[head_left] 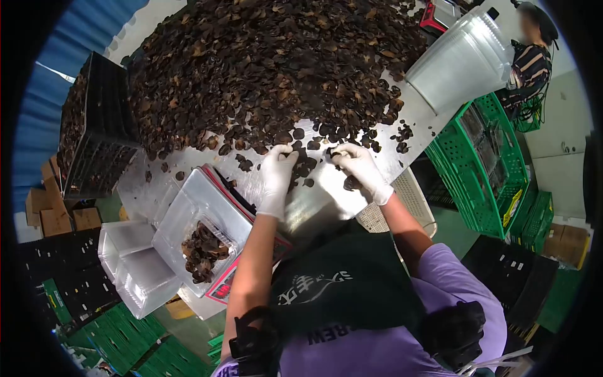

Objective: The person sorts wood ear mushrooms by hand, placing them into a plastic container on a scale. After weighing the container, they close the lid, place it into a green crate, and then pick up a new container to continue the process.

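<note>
A big heap of dark dried fungus pieces (264, 69) covers the metal table (326, 201). My left hand (276, 176), in a white glove, rests palm down on loose pieces at the heap's near edge. My right hand (361, 168), also gloved, curls its fingers around a few dark pieces just to the right of the left hand. A clear plastic box (204, 248) partly filled with the fungus sits on a scale (220, 207) to the left of my left arm.
Stacks of empty clear boxes (135, 267) stand left of the scale, and a tall stack (461, 60) lies at the far right of the table. Green crates (483, 163) and another person (531, 60) are on the right. A black crate (94, 125) and cardboard boxes (56, 213) stand on the left.
</note>
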Tool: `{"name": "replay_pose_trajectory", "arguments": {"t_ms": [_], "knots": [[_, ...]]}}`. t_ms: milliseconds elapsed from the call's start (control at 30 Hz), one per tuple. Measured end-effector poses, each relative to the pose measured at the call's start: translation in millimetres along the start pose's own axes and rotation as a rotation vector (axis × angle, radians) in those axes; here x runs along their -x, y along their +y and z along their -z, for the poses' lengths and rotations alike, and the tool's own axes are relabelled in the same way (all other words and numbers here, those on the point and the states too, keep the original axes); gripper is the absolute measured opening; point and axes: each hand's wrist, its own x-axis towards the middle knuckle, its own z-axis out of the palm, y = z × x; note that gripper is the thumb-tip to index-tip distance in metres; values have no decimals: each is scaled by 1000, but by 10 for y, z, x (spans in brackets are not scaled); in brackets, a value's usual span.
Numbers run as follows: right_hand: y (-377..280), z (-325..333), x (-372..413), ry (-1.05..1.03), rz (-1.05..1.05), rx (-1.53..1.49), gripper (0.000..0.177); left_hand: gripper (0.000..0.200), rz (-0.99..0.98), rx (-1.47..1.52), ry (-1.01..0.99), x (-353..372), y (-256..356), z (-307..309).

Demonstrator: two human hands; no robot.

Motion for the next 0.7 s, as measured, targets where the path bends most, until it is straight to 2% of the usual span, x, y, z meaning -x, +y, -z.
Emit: {"name": "replay_pose_trajectory", "arguments": {"t_ms": [67, 100, 133, 200, 233, 267, 300, 333, 367, 433, 467, 533, 567, 600, 667, 700], "knots": [[-13, 126, -24, -83, 59, -376, 19, 26, -268, -379, 69, -82, 20, -146], [174, 226, -204, -193, 12, -655, 21, 34, -270, -431, 32, -134, -33, -203], [147, 250, -250, -277, 47, -732, 22, 27, -297, -490, 0, -164, -50, -235], [100, 211, -416, -242, 29, -711, 21, 21, -256, -396, -25, -154, -62, -219], [39, 167, -446, -219, 49, -652, 19, 21, -255, -399, -19, -119, -55, -178], [13, 140, -546, -137, 0, -489, 13, 19, -254, -271, 29, -55, -65, -121], [2, 81, -649, -92, 43, -269, 12, 17, -252, -143, 75, 3, -78, -63], [-12, 14, -741, -47, 86, -48, 11, 11, -139, 142, 40, -14, -181, -27], [-27, -40, -808, 7, 144, 205, 11, 11, -137, 138, 43, 0, -241, 39], [23, -261, -1059, 154, 458, 664, 14, 11, 117, 742, -50, 59, -166, 200], [-9, -349, -1126, 186, 587, 850, 14, 11, 117, 741, -43, 54, -183, 238], [-2, -470, -1273, 104, 633, 1125, 12, 16, 145, 895, -75, 73, -160, 296], [101, -514, -1349, 63, 681, 1227, 12, 16, 185, 832, 11, 69, -132, 285], [71, -573, -1389, 0, 564, 1273, 11, 16, 185, 832, 17, -5, -193, 274], [138, -525, -1364, 36, 697, 1181, 11, 13, 13, 439, 47, -199, -365, 232], [71, -490, -1272, 62, 656, 1017, 13, 14, -84, 243, 157, -247, -314, 150]]}}
